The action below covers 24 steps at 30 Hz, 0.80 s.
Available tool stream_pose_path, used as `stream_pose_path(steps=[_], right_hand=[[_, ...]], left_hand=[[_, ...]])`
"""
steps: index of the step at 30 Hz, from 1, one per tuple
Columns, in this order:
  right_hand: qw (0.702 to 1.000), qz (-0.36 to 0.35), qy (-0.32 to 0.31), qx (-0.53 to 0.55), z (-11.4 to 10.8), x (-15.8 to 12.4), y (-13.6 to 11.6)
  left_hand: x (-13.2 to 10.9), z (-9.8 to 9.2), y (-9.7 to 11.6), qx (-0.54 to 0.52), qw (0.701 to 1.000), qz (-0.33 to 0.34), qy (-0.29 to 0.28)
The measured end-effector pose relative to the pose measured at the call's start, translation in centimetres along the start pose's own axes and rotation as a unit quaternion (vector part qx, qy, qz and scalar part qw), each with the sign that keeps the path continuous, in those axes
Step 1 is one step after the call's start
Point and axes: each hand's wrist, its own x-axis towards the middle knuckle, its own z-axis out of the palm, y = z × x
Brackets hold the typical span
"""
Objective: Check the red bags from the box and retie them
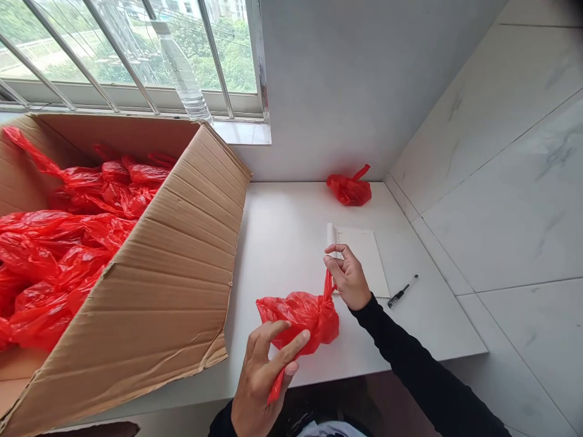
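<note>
A red plastic bag (300, 312) with something bundled inside lies on the white table in front of me. My right hand (348, 279) pinches its twisted, upright handle between thumb and fingers, at the bag's right side. On the near left, my left hand (268, 370) has its fingers over the bag, and a loose red strip of it shows between the fingers and thumb. What the bag contains is hidden. Behind my right hand lies an open notebook (364, 255), partly covered by that hand. A black pen (402, 291) is to the right of the notebook.
A large cardboard box (150, 285) at the left holds many red plastic bags (77, 249). Another tied red bag (350, 189) sits at the table's back edge by the wall. A clear water bottle (184, 76) stands on the sill by the barred window. Tiled wall (514, 182) borders the right.
</note>
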Motion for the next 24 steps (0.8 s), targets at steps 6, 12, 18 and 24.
stream_pose_path(steps=[6, 12, 18, 24], right_hand=[[0.992, -0.007, 0.049, -0.114, -1.8, 1.6, 3.0], [0.985, -0.037, 0.015, -0.171, -0.6, 0.4, 3.0], [0.977, -0.036, 0.037, -0.209, -0.8, -1.4, 4.0], [0.988, 0.048, 0.045, -0.140, -1.7, -2.3, 6.4]], left_hand=[[-3.4, -1.3, -1.5, -0.007, 0.996, -0.094, 0.004], [0.3, 0.6, -0.5, 0.041, 0.997, -0.019, -0.057], [1.9, 4.1, -1.1, 0.151, 0.967, 0.019, -0.204], [1.3, 3.2, -0.2, 0.125, 0.960, -0.084, -0.236]])
